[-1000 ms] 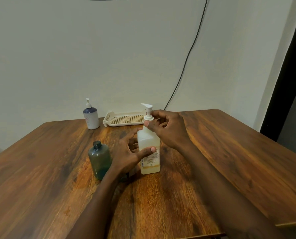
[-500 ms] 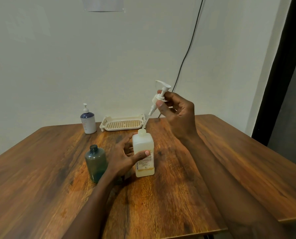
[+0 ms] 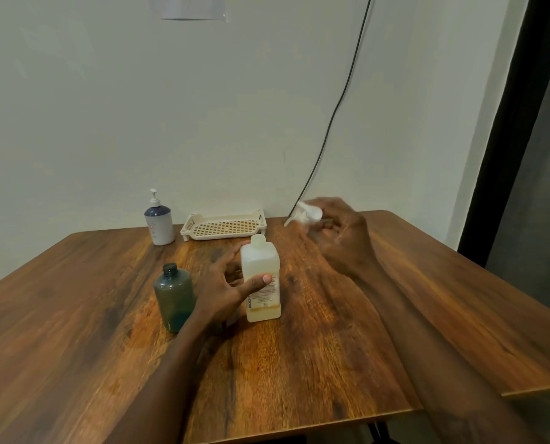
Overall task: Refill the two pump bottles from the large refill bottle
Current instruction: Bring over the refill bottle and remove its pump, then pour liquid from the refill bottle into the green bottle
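At the middle of the brown wooden table [image 3: 331,347], the left hand [image 3: 225,290] grips a square, translucent white plastic bottle with a printed label [image 3: 261,283]. The thumb [image 3: 261,280] lies across the bottle's front face and the fingers [image 3: 232,251] reach round its far left side, the palm turned toward it. The left forearm runs up from the near edge of the table. The bottle stands upright with its neck open and a shallow layer of yellowish liquid at the bottom.

Beyond this grip and to its right, the right hand [image 3: 347,238] is raised over the far part of the table, blurred, its fingers curled round a white plastic pump head with its dip tube [image 3: 307,214]. The tube end points left, toward the wall side. The right forearm stretches in from the lower right corner.

Just beside the left wrist, on its outer side, stands a round, dark green translucent bottle [image 3: 173,298], upright and uncapped, with a little dark liquid at its base. Well beyond the left-hand grip, by the wall, are a white pump bottle with a dark blue shoulder [image 3: 159,224] and, to its right, a cream perforated plastic tray [image 3: 224,226]. A black cable [image 3: 341,100] hangs down the wall behind the right hand.
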Motion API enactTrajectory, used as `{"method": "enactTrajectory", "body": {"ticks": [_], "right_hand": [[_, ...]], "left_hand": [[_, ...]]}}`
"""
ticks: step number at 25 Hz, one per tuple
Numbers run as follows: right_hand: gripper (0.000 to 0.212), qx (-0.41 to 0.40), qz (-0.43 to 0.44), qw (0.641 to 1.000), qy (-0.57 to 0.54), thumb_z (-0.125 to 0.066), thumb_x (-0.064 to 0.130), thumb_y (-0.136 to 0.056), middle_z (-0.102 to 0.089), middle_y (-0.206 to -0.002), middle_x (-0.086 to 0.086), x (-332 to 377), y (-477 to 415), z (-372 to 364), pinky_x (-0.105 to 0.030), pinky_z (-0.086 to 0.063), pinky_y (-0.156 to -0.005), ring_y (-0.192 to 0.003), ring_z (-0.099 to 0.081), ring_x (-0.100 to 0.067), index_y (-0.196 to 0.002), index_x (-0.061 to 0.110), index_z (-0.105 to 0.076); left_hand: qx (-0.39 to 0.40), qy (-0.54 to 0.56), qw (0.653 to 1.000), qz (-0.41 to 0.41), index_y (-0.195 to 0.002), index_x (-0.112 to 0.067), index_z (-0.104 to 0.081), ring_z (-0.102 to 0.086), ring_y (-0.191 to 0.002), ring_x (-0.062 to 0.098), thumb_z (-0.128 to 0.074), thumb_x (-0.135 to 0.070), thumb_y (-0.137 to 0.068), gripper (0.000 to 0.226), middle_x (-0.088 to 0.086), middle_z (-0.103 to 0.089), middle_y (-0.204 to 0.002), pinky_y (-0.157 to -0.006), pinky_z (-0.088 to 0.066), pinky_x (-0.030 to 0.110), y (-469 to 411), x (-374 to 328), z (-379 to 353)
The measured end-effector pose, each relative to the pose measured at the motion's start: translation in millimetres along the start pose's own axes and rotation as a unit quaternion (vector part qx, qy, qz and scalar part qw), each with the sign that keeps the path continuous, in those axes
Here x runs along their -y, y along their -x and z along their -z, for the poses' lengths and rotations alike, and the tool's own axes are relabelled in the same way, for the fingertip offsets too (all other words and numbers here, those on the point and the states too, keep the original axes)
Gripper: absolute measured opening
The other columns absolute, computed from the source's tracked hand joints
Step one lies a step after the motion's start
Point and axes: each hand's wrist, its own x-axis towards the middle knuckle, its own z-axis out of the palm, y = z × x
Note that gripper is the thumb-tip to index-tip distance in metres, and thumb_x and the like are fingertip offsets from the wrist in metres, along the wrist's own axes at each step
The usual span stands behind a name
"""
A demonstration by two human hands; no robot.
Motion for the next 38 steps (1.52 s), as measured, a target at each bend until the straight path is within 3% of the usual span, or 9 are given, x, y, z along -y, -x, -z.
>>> {"method": "enactTrajectory", "body": {"ticks": [4,7,15,20,21,24,28,34,38], "right_hand": [[0.031,0.151,-0.009,0.987,0.061,-0.083,0.003,-0.082,-0.07,-0.121,-0.003,-39,34,-5,-0.033,-0.059,-0.092,-0.109,-0.066,-0.007,-0.109,0.016,-0.08],[0.027,0.249,-0.065,0.96,0.108,-0.086,0.016,-0.08,-0.067,-0.119,0.014,-54,55,-11,-0.034,-0.058,-0.09,-0.109,-0.063,-0.004,-0.101,0.032,-0.081],[0.037,0.356,-0.086,0.908,0.203,-0.063,0.005,-0.094,-0.058,-0.121,0.022,-61,58,-15,-0.025,-0.048,-0.096,-0.11,-0.053,0.002,-0.102,0.038,-0.076],[0.039,0.286,-0.138,0.936,0.149,-0.064,0.007,-0.091,-0.07,-0.123,0.014,-55,60,-15,-0.042,-0.056,-0.097,-0.113,-0.063,-0.007,-0.112,0.038,-0.075],[0.038,0.259,-0.14,0.948,0.122,-0.059,0.01,-0.096,-0.071,-0.124,0.014,-50,59,-17,-0.042,-0.057,-0.096,-0.113,-0.065,-0.007,-0.117,0.037,-0.074],[0.031,0.198,-0.092,0.974,0.058,-0.057,0.023,-0.104,-0.068,-0.134,0.01,-33,45,-23,-0.032,-0.054,-0.099,-0.12,-0.063,-0.007,-0.133,0.029,-0.067],[0.057,0.173,-0.104,0.979,-0.043,-0.054,0.058,-0.096,-0.054,-0.148,0.017,-12,29,-37,-0.017,-0.049,-0.099,-0.129,-0.054,0.006,-0.147,0.034,-0.05],[0.116,0.213,-0.133,0.966,-0.066,-0.083,0.068,-0.064,-0.039,-0.161,0.004,-12,26,-73,-0.043,-0.05,-0.109,-0.14,-0.048,-0.019,-0.158,0.044,-0.02],[0.12,0.19,-0.13,0.973,-0.033,-0.088,0.069,-0.058,-0.04,-0.154,0.004,-24,33,-87,-0.044,-0.06,-0.094,-0.124,-0.058,-0.019,-0.155,0.05,-0.019]], "left_hand": [[-0.004,-0.007,1.0,-0.01,-0.153,-0.039,-0.042,-0.066,-0.12,0.013,-0.079,-0.075,-0.062,0.105,-0.007,-0.068,-0.133,-0.095,-0.06,0.046,0,4,0],[-0.004,-0.01,1.0,-0.022,-0.148,-0.045,-0.041,-0.068,-0.117,0.01,-0.077,-0.08,-0.06,0.101,-0.008,-0.069,-0.131,-0.092,-0.061,0.044,0,5,0],[-0.011,0.002,0.999,-0.033,-0.145,-0.05,-0.039,-0.067,-0.118,0.012,-0.077,-0.082,-0.058,0.1,-0.006,-0.068,-0.132,-0.091,-0.061,0.04,-2,7,-3],[-0.036,-0.003,0.998,-0.05,-0.151,-0.043,-0.037,-0.059,-0.112,-0.013,-0.079,-0.073,-0.064,0.102,-0.003,-0.06,-0.145,-0.084,-0.054,0.012,0,7,-5],[-0.05,-0.004,0.997,-0.056,-0.154,-0.04,-0.036,-0.057,-0.116,-0.01,-0.08,-0.072,-0.064,0.105,-0.002,-0.056,-0.149,-0.086,-0.052,0.012,1,7,-5],[-0.12,-0.022,0.989,-0.087,-0.156,-0.033,-0.036,-0.055,-0.128,0.002,-0.079,-0.071,-0.07,0.103,-0.001,-0.054,-0.151,-0.095,-0.054,0.02,4,4,-3],[-0.23,-0.064,0.961,-0.139,-0.144,-0.024,-0.052,-0.056,-0.11,-0.02,-0.076,-0.059,-0.082,0.076,-0.007,-0.061,-0.137,-0.086,-0.053,0.008,13,-6,4],[-0.334,-0.18,0.883,-0.275,-0.132,-0.006,-0.063,-0.064,-0.123,0.017,-0.087,-0.039,-0.083,0.063,0.007,-0.065,-0.137,-0.096,-0.057,0.039,29,-7,33],[-0.388,-0.241,0.852,-0.257,-0.135,-0.008,-0.06,-0.054,-0.135,0.023,-0.087,-0.047,-0.08,0.073,0.007,-0.056,-0.148,-0.107,-0.05,0.042,41,9,60]]}}
